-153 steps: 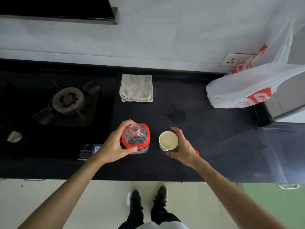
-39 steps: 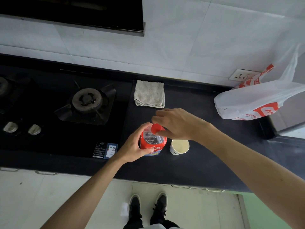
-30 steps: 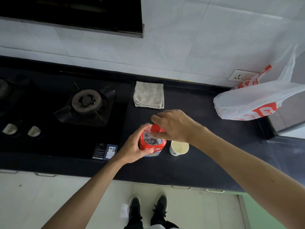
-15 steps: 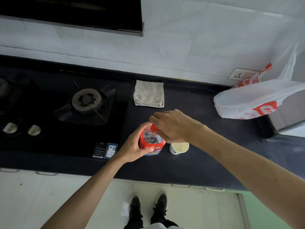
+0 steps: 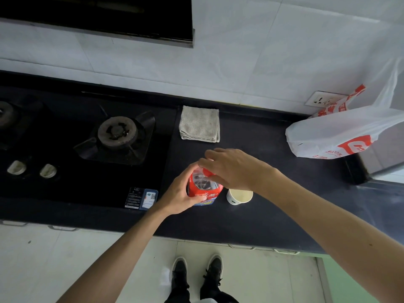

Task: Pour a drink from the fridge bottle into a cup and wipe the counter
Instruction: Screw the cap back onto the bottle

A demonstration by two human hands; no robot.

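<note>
A clear plastic bottle [image 5: 204, 189] with a red label stands upright on the black counter [image 5: 273, 217]. My left hand [image 5: 182, 193] wraps around its left side. My right hand [image 5: 231, 167] sits over the bottle's top, fingers closed on the red cap [image 5: 206, 171], which is mostly hidden under them. A white paper cup [image 5: 239, 196] holding pale liquid stands just right of the bottle, partly under my right wrist. A folded grey cloth [image 5: 199, 124] lies flat at the back of the counter, beyond both hands.
A gas hob [image 5: 118, 134] with two knobs [image 5: 31, 169] fills the counter's left half. A white and red plastic bag [image 5: 341, 132] lies at the right, below a wall socket [image 5: 323, 99]. A range hood [image 5: 98, 16] hangs above. My shoes [image 5: 196, 272] show on the floor.
Five seconds ago the bottle was uncapped and my right hand was by the cup. Since then my right hand has covered the cap, its fingers shifting slightly around it; the left hand stays put.
</note>
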